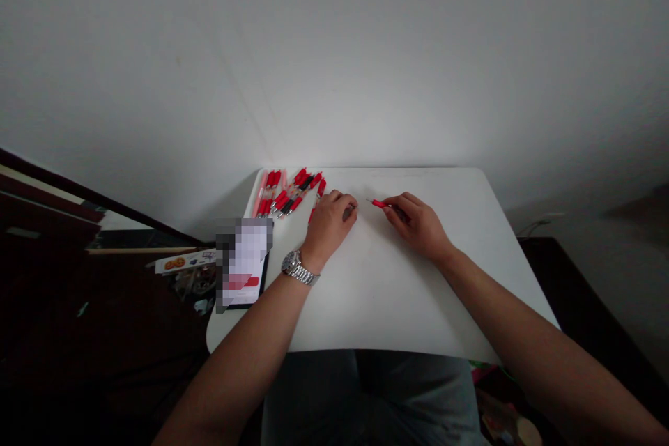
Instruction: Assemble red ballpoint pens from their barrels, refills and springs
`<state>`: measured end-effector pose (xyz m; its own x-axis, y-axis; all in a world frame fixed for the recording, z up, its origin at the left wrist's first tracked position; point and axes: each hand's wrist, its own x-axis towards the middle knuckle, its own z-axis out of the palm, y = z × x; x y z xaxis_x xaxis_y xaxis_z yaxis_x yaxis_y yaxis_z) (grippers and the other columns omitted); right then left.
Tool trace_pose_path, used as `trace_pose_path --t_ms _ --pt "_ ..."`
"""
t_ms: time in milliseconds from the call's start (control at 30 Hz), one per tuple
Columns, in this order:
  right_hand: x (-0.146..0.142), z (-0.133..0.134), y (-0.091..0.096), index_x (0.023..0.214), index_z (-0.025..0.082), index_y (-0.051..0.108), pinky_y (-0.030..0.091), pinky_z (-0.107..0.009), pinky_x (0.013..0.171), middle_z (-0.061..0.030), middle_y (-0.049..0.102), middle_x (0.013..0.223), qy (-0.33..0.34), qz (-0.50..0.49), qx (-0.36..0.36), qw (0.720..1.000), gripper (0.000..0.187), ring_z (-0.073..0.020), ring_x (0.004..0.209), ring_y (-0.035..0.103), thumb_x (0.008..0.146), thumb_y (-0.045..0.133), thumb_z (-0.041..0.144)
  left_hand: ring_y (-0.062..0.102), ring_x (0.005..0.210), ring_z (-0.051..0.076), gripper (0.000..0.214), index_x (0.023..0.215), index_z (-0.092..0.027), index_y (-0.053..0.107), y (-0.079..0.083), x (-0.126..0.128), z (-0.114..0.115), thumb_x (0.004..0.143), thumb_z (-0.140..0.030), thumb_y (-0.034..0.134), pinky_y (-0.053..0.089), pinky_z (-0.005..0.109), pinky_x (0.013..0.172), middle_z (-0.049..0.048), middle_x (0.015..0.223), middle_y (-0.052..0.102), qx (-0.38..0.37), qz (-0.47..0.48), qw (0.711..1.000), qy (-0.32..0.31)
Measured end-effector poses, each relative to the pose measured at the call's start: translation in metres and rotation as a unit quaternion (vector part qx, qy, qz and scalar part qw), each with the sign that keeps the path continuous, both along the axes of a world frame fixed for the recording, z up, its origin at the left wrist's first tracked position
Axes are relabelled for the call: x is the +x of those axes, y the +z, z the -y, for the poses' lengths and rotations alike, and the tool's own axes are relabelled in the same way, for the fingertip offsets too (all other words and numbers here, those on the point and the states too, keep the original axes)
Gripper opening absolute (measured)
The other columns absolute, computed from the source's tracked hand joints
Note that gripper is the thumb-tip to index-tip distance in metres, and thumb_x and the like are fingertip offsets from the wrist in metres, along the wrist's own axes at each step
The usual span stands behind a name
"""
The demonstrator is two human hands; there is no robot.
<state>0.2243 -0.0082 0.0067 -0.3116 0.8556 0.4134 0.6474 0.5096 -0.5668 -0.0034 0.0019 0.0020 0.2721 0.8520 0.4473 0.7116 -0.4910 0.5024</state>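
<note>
My right hand (415,221) pinches a red pen (378,203) between thumb and fingers, its thin metal tip pointing left towards my other hand. My left hand (332,214) is closed, thumb and fingertips together. Whatever it holds, if anything, is too small to name. A short gap parts the two hands, both above the white table. Beside the left hand lies another red pen (320,188), partly covered by the fingers. Further left, several red and black pens (286,201) lie in a loose group at the table's back left corner.
The white table (387,293) stands against a pale wall (366,83). A phone (245,272) with a lit, blurred screen lies at the table's left edge. Left of the table is dark clutter with a white printed strip (182,261). My left wrist wears a metal watch (299,267).
</note>
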Motion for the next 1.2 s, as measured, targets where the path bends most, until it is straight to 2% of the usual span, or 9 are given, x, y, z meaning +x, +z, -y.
trace_pose_path --t_ms 567,833,1000,1200 --pt "0.001 0.0 0.0 0.112 0.02 0.07 0.045 -0.03 0.064 -0.0061 0.063 0.087 0.005 -0.002 -0.001 1.0 0.03 -0.0161 0.068 0.057 0.104 0.05 0.042 0.067 0.089 0.021 0.016 0.098 -0.02 0.07 -0.002 -0.006 0.0 0.088 -0.008 0.068 0.059 0.04 0.085 0.0052 0.097 0.065 -0.013 0.025 1.0 0.012" --pt "0.001 0.0 0.001 0.111 0.021 0.07 0.045 -0.031 0.065 -0.0061 0.063 0.087 0.002 -0.005 -0.003 1.0 0.03 -0.017 0.07 0.059 0.104 0.05 0.043 0.065 0.088 0.02 0.015 0.106 -0.02 0.067 0.003 -0.005 0.003 0.092 -0.015 0.065 0.057 0.039 0.085 0.0058 0.099 0.065 -0.001 0.035 0.999 0.024" --pt "0.001 0.0 0.001 0.111 0.021 0.07 0.046 -0.031 0.065 -0.006 0.062 0.086 0.003 -0.004 -0.002 1.0 0.03 -0.0168 0.069 0.058 0.104 0.05 0.043 0.063 0.085 0.017 0.016 0.11 -0.021 0.065 0.01 -0.002 0.006 0.096 -0.017 0.059 0.053 0.033 0.08 0.0036 0.095 0.067 0.004 0.104 0.994 0.012" --pt "0.001 0.001 0.0 0.114 0.021 0.069 0.046 -0.031 0.066 -0.0062 0.063 0.088 0.021 -0.012 -0.004 1.0 0.029 -0.0165 0.07 0.058 0.104 0.051 0.041 0.064 0.089 0.016 0.014 0.112 -0.023 0.063 0.011 0.002 0.007 0.1 -0.029 0.058 0.051 0.032 0.079 0.0038 0.101 0.069 -0.004 0.163 0.986 -0.023"
